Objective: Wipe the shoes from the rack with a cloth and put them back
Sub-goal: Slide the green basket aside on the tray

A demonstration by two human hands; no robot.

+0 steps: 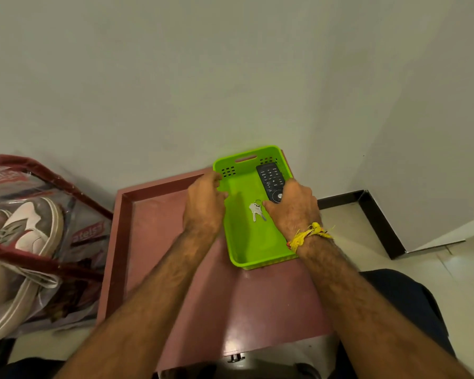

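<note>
Hands gripping both side rims of green basket (238, 242), left hand (204, 203) at 9 o'clock, right hand (293, 207) at 3, pink counter (175, 255) bare leftward, shoes (25, 233) bagged at 9, wall corner behind.

basket (253, 253) on the cabinet top (175, 242), holding remote (270, 177) and keys (256, 210); shoes (17, 242) left.

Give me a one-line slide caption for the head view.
Both hands, left hand and right hand, hold a lime-green perforated plastic basket with a black remote control and silver keys atop a maroon cabinet.
</note>
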